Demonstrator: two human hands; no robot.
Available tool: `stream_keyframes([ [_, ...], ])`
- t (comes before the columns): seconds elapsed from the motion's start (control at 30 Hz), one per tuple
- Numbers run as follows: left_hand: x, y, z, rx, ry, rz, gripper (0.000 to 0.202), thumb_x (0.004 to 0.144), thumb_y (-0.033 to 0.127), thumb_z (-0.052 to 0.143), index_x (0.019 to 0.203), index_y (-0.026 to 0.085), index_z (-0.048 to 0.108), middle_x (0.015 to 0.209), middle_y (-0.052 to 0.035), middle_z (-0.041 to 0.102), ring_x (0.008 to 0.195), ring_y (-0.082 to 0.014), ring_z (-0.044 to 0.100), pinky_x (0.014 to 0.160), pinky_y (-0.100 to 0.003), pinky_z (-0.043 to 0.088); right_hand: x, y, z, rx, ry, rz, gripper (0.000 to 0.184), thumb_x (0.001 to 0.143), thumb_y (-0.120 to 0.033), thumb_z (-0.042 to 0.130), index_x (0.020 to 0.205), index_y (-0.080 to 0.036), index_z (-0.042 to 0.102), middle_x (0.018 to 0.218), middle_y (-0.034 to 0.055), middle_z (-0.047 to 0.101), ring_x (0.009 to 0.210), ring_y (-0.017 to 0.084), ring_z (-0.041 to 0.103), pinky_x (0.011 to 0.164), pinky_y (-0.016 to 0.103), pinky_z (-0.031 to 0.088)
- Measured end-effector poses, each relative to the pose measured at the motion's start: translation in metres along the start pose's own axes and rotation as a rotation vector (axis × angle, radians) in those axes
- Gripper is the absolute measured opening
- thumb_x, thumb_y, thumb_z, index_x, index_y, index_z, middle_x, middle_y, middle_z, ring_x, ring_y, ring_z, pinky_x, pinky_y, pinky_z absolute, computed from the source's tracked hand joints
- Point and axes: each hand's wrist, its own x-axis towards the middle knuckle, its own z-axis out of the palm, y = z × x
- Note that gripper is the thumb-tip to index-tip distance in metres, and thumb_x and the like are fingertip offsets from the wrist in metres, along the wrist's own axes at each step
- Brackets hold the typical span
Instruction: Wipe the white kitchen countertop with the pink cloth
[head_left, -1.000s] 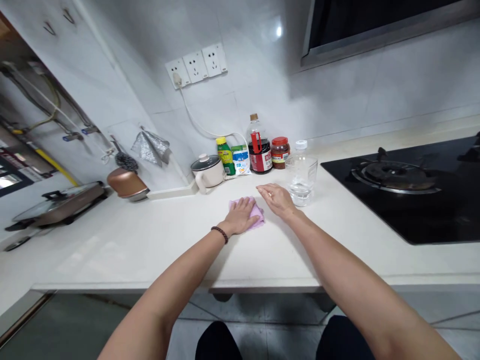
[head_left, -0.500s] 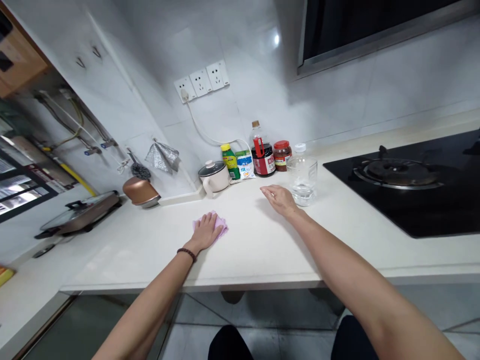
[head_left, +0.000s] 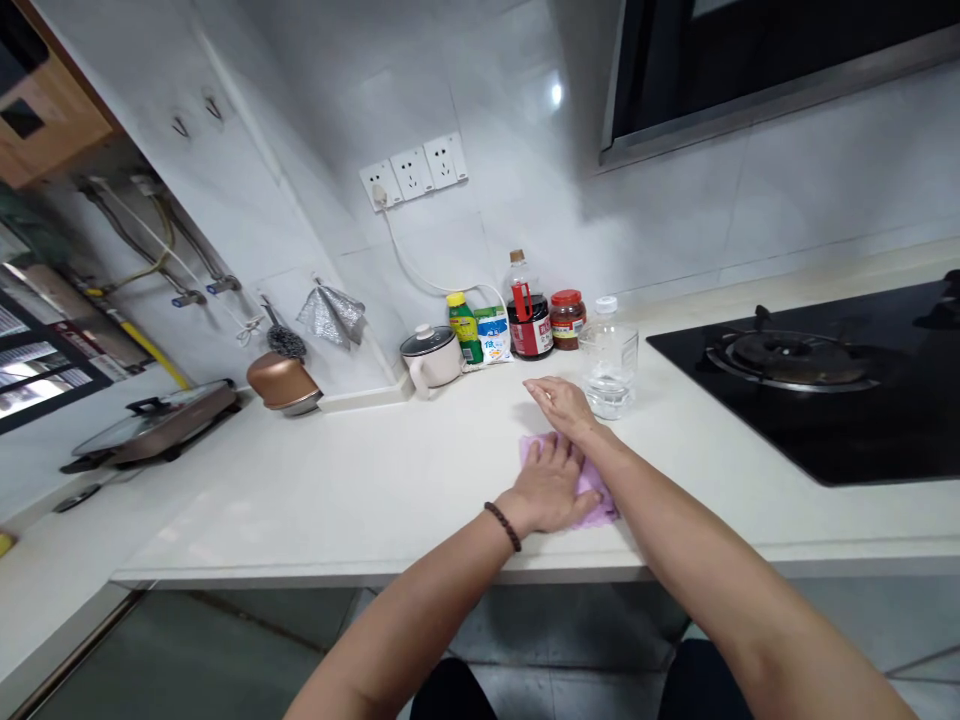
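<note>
My left hand (head_left: 551,488) lies flat with spread fingers on a pink-purple cloth (head_left: 598,500), pressing it against the white countertop (head_left: 360,490). A dark bead bracelet circles that wrist. Just beyond the cloth, my right hand (head_left: 562,405) is held on its edge, fingers stretched out, with nothing visible in it. Its palm faces left, and part of it is hidden from me. Close to its right stands a clear plastic bottle (head_left: 609,370) with a white cap and some clear liquid inside. The right forearm passes over the cloth's right side.
Along the wall stand a small pot with a glass lid (head_left: 433,355), a yellow-capped green bottle (head_left: 465,330), a white-blue packet (head_left: 493,335), a dark bottle (head_left: 529,325) and a red-lidded jar (head_left: 568,320). A gas hob (head_left: 810,370) is at right, an electric pan (head_left: 154,420) at far left.
My left hand has slid the cloth rightward across the countertop, from left of centre to beside the right forearm. My right hand stays near the clear bottle. The view has shifted slightly.
</note>
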Motion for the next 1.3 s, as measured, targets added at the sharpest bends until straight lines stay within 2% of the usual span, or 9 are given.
stream_keyframes([
  [0.1, 0.013, 0.016, 0.004, -0.007, 0.034, 0.065, 0.087, 0.093, 0.069, 0.029, 0.159, 0.016, 0.012, 0.165, -0.0166, 0.014, 0.150, -0.0409, 0.013, 0.119, -0.061, 0.014, -0.002, 0.006, -0.005, -0.004, -0.004, 0.015, 0.036, 0.101, -0.040, 0.044, 0.108, -0.024, 0.076, 0.109, 0.0061, 0.075, 0.103, 0.023, 0.067, 0.089, 0.033, 0.050],
  [0.17, 0.011, 0.018, 0.004, -0.009, 0.032, 0.088, 0.087, 0.093, 0.070, 0.028, 0.159, 0.015, 0.012, 0.165, -0.0173, 0.014, 0.150, -0.0404, 0.013, 0.118, -0.061, 0.014, -0.003, 0.008, -0.007, 0.003, -0.007, 0.022, 0.037, 0.101, -0.040, 0.044, 0.108, -0.023, 0.077, 0.108, 0.0065, 0.076, 0.103, 0.023, 0.068, 0.090, 0.033, 0.050],
  [0.33, -0.028, -0.002, -0.001, 0.014, -0.038, 0.098, 0.087, 0.094, 0.072, 0.022, 0.160, 0.016, 0.008, 0.166, -0.0155, 0.008, 0.153, -0.0351, 0.002, 0.121, -0.056, 0.008, -0.005, 0.007, -0.005, 0.027, -0.036, 0.025, 0.038, 0.101, -0.042, 0.044, 0.107, -0.024, 0.077, 0.109, 0.0059, 0.076, 0.103, 0.023, 0.069, 0.089, 0.033, 0.051],
  [0.53, -0.101, -0.059, -0.017, 0.027, -0.087, -0.025, 0.085, 0.095, 0.071, 0.028, 0.160, 0.019, 0.013, 0.167, -0.0117, 0.003, 0.153, -0.0311, -0.001, 0.123, -0.051, 0.006, -0.008, 0.006, -0.002, 0.057, -0.056, 0.077, 0.040, 0.099, -0.046, 0.044, 0.106, -0.025, 0.078, 0.111, 0.0049, 0.076, 0.104, 0.025, 0.068, 0.089, 0.034, 0.051],
  [0.8, -0.221, -0.160, -0.033, 0.093, -0.076, -0.241, 0.078, 0.098, 0.067, 0.030, 0.161, 0.025, 0.014, 0.166, -0.0090, 0.009, 0.153, -0.0302, 0.007, 0.123, -0.050, 0.011, -0.010, 0.005, 0.000, 0.079, -0.055, 0.088, 0.040, 0.098, -0.047, 0.046, 0.106, -0.024, 0.078, 0.110, 0.0048, 0.076, 0.103, 0.026, 0.069, 0.087, 0.034, 0.052],
  [0.93, -0.256, -0.191, -0.035, 0.132, -0.068, -0.296, 0.077, 0.098, 0.067, 0.030, 0.161, 0.027, 0.011, 0.166, -0.0078, 0.010, 0.153, -0.0305, 0.009, 0.122, -0.051, 0.012, -0.009, 0.005, 0.002, 0.078, -0.061, 0.087, 0.040, 0.099, -0.046, 0.045, 0.107, -0.024, 0.078, 0.112, 0.0049, 0.076, 0.103, 0.025, 0.069, 0.087, 0.034, 0.052],
  [1.1, -0.251, -0.186, -0.037, 0.155, -0.078, -0.271, 0.078, 0.099, 0.065, 0.029, 0.161, 0.026, 0.006, 0.166, -0.0082, 0.009, 0.153, -0.0311, 0.008, 0.122, -0.051, 0.013, -0.004, 0.004, 0.007, 0.059, -0.058, 0.081, 0.038, 0.099, -0.045, 0.046, 0.105, -0.025, 0.078, 0.112, 0.0055, 0.075, 0.103, 0.025, 0.068, 0.087, 0.034, 0.051],
  [1.2, -0.224, -0.164, -0.037, 0.139, -0.100, -0.179, 0.079, 0.098, 0.066, 0.030, 0.161, 0.026, 0.004, 0.167, -0.0083, 0.008, 0.153, -0.0319, 0.007, 0.123, -0.052, 0.012, -0.001, 0.001, 0.010, 0.057, -0.067, 0.072, 0.038, 0.099, -0.045, 0.046, 0.104, -0.025, 0.078, 0.112, 0.0054, 0.075, 0.099, 0.024, 0.069, 0.084, 0.033, 0.051],
  [1.3, -0.182, -0.130, -0.035, 0.105, -0.121, -0.055, 0.084, 0.096, 0.070, 0.031, 0.162, 0.025, 0.005, 0.167, -0.0090, 0.004, 0.153, -0.0313, 0.003, 0.123, -0.051, 0.009, 0.000, -0.002, 0.011, 0.068, -0.068, 0.068, 0.037, 0.100, -0.044, 0.046, 0.105, -0.025, 0.077, 0.111, 0.0048, 0.075, 0.096, 0.023, 0.069, 0.083, 0.032, 0.050],
])
